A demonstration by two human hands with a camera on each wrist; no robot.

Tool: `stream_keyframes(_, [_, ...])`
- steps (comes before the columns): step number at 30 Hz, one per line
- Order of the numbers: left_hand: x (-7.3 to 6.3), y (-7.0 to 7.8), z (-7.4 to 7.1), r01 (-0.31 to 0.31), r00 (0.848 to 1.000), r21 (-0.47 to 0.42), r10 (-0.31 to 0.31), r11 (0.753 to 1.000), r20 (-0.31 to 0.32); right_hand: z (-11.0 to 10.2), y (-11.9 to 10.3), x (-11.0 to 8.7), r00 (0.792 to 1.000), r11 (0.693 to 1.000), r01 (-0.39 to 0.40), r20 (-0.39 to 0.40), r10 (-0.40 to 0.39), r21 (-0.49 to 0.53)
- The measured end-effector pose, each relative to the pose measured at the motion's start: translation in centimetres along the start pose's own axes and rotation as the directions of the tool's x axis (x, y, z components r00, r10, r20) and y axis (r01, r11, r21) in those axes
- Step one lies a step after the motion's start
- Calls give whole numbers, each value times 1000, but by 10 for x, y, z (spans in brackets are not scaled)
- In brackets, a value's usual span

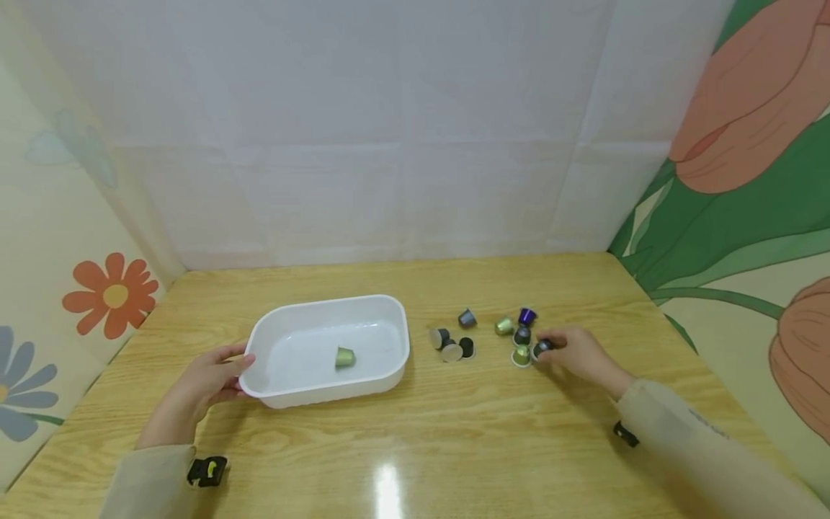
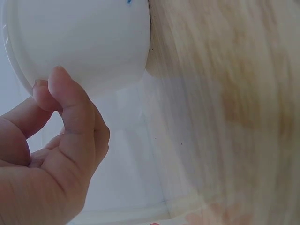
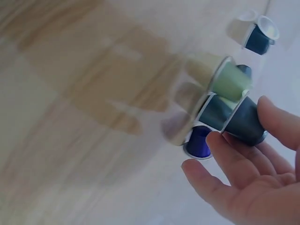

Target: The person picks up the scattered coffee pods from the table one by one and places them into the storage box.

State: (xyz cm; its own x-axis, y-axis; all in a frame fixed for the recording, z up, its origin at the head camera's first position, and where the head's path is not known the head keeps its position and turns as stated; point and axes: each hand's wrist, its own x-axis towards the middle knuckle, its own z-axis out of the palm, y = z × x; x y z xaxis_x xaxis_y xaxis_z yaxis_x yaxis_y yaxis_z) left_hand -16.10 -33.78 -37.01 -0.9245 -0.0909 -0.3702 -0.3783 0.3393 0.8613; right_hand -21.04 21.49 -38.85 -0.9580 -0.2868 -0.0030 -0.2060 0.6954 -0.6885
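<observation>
A white plastic tub (image 1: 324,396) stands on the left half of the table, with one light green coffee capsule (image 1: 344,357) lying on its side inside. My left hand (image 1: 210,378) grips the tub's left end, thumb and fingers pinching the rim. To the right, my right hand (image 1: 582,355) pinches a dark coffee capsule (image 3: 245,123) between thumb and fingers. Close beside it sit a green capsule (image 1: 521,355), a dark capsule (image 1: 521,335), another green capsule (image 1: 503,326) and a purple capsule (image 1: 527,316).
Between the tub and the right-hand cluster lie several dark capsules (image 1: 466,347) and a grey-blue capsule (image 1: 467,318). A white cloth backdrop (image 1: 395,180) hangs behind the wooden table (image 1: 493,447). Flower-patterned panels (image 1: 733,238) flank both sides.
</observation>
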Motion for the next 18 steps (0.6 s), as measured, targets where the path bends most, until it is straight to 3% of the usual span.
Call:
stream_keyframes(7, [1, 0, 0, 0, 1000, 9, 0, 1000, -2, 3, -10, 2, 999, 1000, -4, -34, 5, 17])
stream_keyframes(13, [1, 0, 0, -5, 1000, -3, 5, 1000, 2, 3, -23, 9, 998, 992, -61, -20, 63, 111])
stream_keyframes(18, [1, -1, 0, -6, 1000, -11, 6, 1000, 5, -1, -33, 16, 998, 984, -48, -36, 55, 174])
